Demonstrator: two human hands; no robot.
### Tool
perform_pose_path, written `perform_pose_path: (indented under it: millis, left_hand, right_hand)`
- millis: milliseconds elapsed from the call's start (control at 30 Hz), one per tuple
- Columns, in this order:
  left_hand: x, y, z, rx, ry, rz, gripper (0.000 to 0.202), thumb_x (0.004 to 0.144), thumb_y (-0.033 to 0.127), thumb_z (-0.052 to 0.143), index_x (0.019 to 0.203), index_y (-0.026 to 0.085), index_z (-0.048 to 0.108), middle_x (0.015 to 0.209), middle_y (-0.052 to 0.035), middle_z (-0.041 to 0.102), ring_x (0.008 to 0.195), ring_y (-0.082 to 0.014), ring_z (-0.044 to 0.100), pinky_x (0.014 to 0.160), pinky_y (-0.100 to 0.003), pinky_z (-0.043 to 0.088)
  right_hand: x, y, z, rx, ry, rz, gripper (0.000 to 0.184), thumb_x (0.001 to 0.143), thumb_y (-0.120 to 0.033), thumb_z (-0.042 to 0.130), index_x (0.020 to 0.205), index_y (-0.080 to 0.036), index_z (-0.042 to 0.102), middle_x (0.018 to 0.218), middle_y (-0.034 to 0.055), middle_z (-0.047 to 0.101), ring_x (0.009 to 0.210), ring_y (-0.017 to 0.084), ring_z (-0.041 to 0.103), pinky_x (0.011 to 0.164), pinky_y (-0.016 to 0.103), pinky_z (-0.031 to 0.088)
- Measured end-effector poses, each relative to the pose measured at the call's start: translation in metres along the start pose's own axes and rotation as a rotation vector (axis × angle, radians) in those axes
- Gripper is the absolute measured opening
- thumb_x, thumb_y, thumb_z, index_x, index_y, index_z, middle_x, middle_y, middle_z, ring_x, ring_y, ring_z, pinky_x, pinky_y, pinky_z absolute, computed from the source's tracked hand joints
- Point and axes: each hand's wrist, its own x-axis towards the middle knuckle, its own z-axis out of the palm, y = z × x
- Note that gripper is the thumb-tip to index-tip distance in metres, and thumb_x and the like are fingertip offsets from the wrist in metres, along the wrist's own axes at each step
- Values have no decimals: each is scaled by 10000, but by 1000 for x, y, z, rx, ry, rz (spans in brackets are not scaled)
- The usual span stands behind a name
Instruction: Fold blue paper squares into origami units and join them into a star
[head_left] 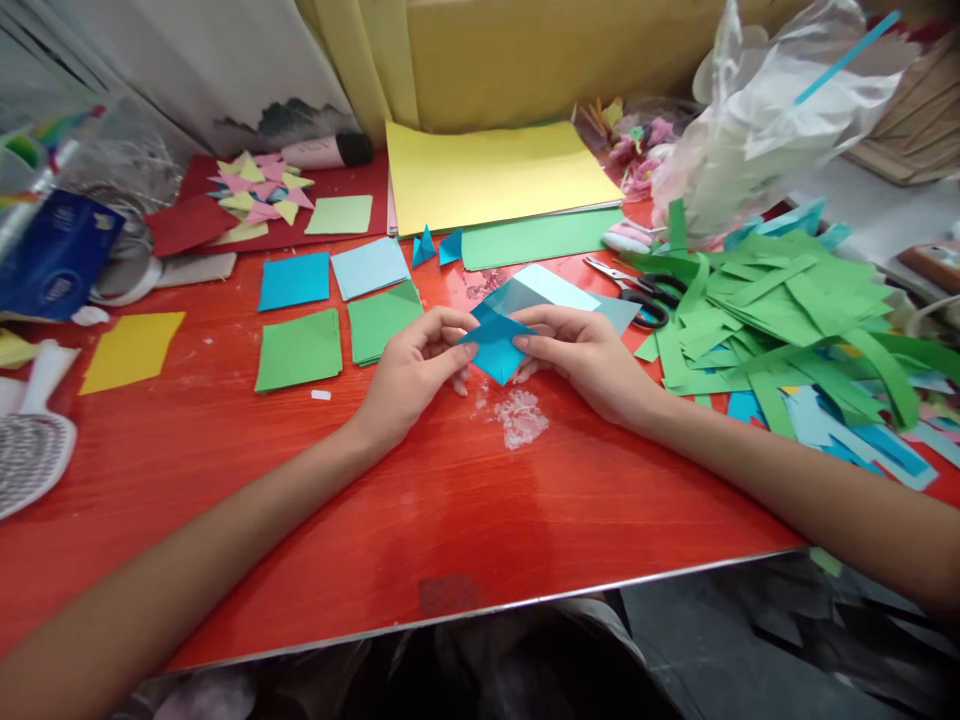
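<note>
In the head view, the left hand [420, 365] and the right hand [592, 360] both pinch one blue paper [501, 345]. Each thumb presses near a side corner, and the other fingers bend around behind. The blue paper is held up in the middle, over the red table [450, 500], with one point facing the person. Paler blue paper [551, 285] shows just behind it. I cannot tell if the two touch.

The step in hand looks like folding, because the blue paper seems to have creases and tucked sides. I cannot see how many folds it has. The next move seems to call for a soft but firm pinch on both sides, so the edges stay lined up and the creases stay sharp.

To the left lie two piles of green squares [298, 350], a blue square [294, 280] and a light blue pile [369, 266]. Small folded blue shapes [424, 247] sit behind. The scissors [652, 305] rest to the right, beside a heap of green strips [795, 300].
</note>
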Motion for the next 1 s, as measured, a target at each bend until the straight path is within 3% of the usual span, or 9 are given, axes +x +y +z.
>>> perform_pose_path:
  millis: [133,233,333,433,533,667,800,900,1000]
  left_hand:
    - [1,2,-1,-65,9,2,45,790,201,631,819,190,663,774,8,639,625,-82,602,583,-212,542]
    - [0,4,-2,-104,3,11,93,792,171,615,735,181,689,786,1,647,683,-80,608,657,-211,549]
    - [-1,5,-1,-87,5,24,120,793,167,606,715,184,694,785,1,641,693,-81,600,687,-219,545]
    - [-2,3,-1,-48,43,27,111,801,185,599,777,190,707,880,-15,648,776,-103,609,728,-239,546]
    - [-3,2,-2,23,36,63,168,812,181,587,905,216,723,981,-27,633,931,-133,596,808,-251,526]
    - [-5,6,-1,198,-61,126,192,836,176,557,932,222,717,998,-27,612,980,-136,573,876,-261,481]
    - [-7,10,1,282,-90,156,165,832,235,581,979,210,653,1021,-27,605,922,-134,564,793,-246,479]
    - [-7,9,2,297,-24,150,308,809,243,626,1115,247,589,927,-4,589,703,-87,508,640,-213,445]
    - [-7,7,3,310,-27,131,209,806,241,636,1014,233,619,763,20,542,598,-68,444,541,-203,381]
  right_hand:
    - [-1,1,0,43,-13,-26,123,799,-191,632,878,-202,725,863,4,706,739,110,657,721,263,569]
    - [-1,-1,0,99,-4,-14,111,791,-158,619,814,-195,721,865,4,700,730,98,654,750,259,565]
    - [-1,-3,1,128,20,17,111,801,-183,608,861,-189,701,851,12,693,727,104,657,772,276,565]
    - [0,-4,3,165,64,46,160,835,-286,594,945,-188,656,793,20,678,738,129,668,780,309,567]
    - [0,-3,6,157,96,42,221,813,-392,634,892,-189,597,777,16,653,720,146,671,746,325,572]
    - [-2,-3,9,-5,-20,34,250,788,-391,675,832,-187,537,739,4,620,703,149,670,713,309,565]
    - [-6,-5,8,-152,-131,22,178,878,-353,561,846,-181,530,704,1,624,619,119,627,642,266,527]
    - [-9,-7,8,-326,-227,-12,177,910,-318,518,829,-164,555,674,-8,602,584,92,580,579,226,466]
    - [-10,-7,8,-372,-208,-13,220,895,-346,550,793,-152,567,653,-17,566,591,84,563,567,212,439]
